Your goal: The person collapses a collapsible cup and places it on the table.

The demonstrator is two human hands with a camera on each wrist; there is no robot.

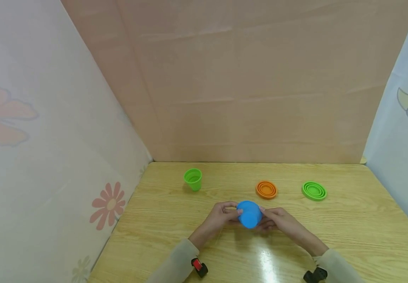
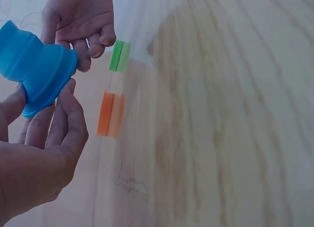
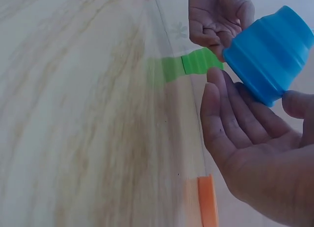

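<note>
A blue collapsible cup (image 1: 249, 215), pulled out to its stepped shape, is held above the table between both hands. Its base faces back toward the wearer and tilts upward. My left hand (image 1: 219, 216) pinches the cup's left side, thumb on the near side and fingers beyond the rim. On the other side my right hand (image 1: 282, 222) grips the rim with the thumb, its fingers spread under the cup. In the right wrist view the right fingers (image 3: 235, 114) lie below the rim of the blue cup (image 3: 270, 55). The inside of the cup is hidden.
An extended green cup (image 1: 193, 179) stands upright at the back left. A flattened orange cup (image 1: 266, 190) lies beyond the hands, and a flattened green cup (image 1: 314, 191) lies farther right. Fabric walls border the wooden table (image 1: 359, 232) at left, back and right.
</note>
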